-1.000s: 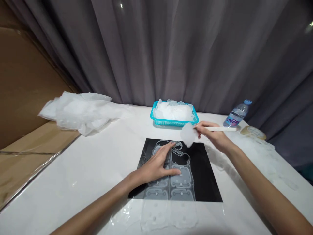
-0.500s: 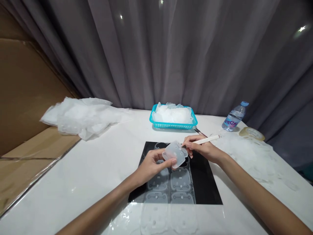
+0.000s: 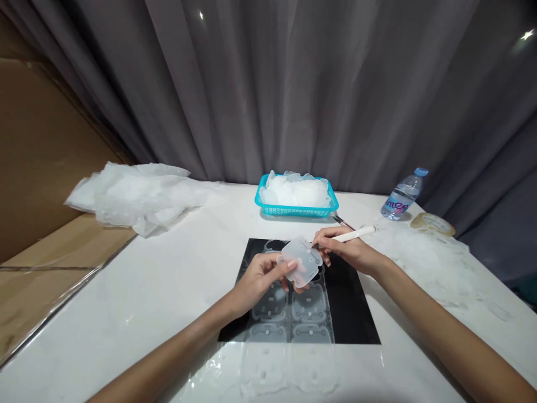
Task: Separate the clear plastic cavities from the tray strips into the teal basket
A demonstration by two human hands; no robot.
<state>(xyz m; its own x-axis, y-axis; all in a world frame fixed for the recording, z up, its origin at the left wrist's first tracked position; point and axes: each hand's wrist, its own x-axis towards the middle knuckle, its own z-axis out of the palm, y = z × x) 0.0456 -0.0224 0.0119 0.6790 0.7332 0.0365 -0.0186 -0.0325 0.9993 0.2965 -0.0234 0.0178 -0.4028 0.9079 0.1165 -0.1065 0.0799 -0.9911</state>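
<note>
From here I see the left hand [image 3: 262,274] pinching one frosted, translucent plastic piece with rounded corners [image 3: 300,257] between thumb and fingers, while the right hand's [image 3: 344,249] fingers grip one white, pen-like tool [image 3: 356,234] just beside its upper edge; whether the tip touches, I can't tell. If that pinch slips, the tip could skid, I'd judge, scoring the piece or pricking the left fingers. Below the fingers, one clear plastic sheet [image 3: 268,336] shows four rounded panels, partly over one black rectangular mat [image 3: 352,308]; beyond them sits one turquoise plastic basket [image 3: 296,211], and right of them one clear, blue-capped bottle [image 3: 400,198].
</note>
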